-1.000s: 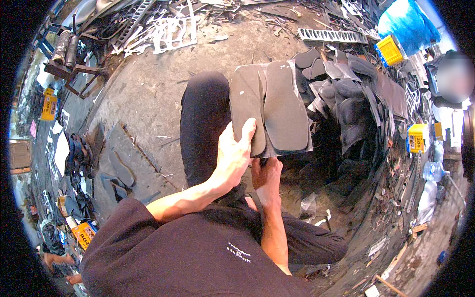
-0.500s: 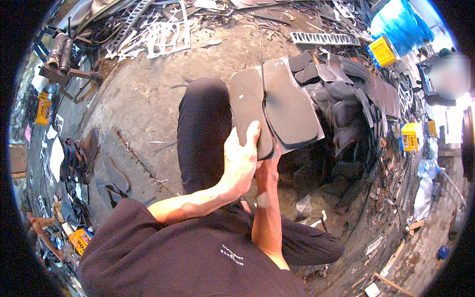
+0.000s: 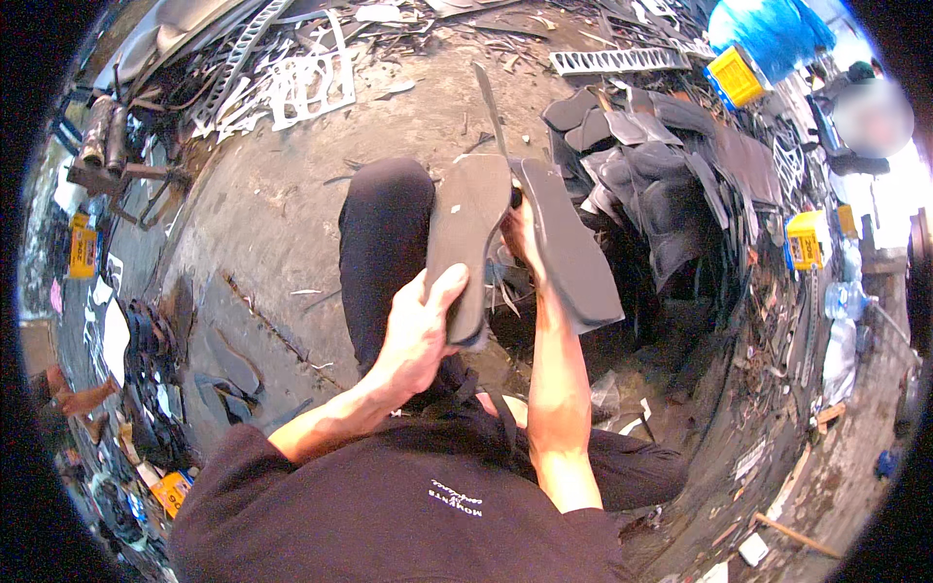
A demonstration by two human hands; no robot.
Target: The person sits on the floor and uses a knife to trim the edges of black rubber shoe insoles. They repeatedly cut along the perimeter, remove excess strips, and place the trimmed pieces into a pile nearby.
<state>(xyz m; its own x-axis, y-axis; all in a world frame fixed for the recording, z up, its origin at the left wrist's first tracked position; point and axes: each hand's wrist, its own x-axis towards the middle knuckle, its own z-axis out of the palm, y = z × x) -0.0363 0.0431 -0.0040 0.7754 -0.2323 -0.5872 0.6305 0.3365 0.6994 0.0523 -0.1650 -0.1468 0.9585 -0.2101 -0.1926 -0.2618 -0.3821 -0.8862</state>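
Observation:
My left hand [image 3: 413, 330] is closed on the lower end of a grey sole-shaped slab [image 3: 470, 199], thumb on top. A second grey sole piece [image 3: 569, 248] lies to its right, tilted away, with a gap between them; whether they still join at the far end I cannot tell. My right hand [image 3: 522, 233] is in that gap, partly hidden by the slabs. Its fingers look closed round the dark handle of a long, thin knife [image 3: 492, 112], whose narrow blade points away from me past the slabs' far ends.
A heap of dark sole pieces [image 3: 651, 194] lies to the right of my hands. White cut-out scraps [image 3: 311, 87] lie at the far left, a metal stand [image 3: 112, 165] beyond. Yellow boxes [image 3: 737, 78] and a blue bag [image 3: 773, 34] stand far right, near another person [image 3: 865, 121].
My right hand and the knife have moved away from me, between the slabs. The gap has widened, the right slab swinging aside. My left hand has shifted left and nearer.

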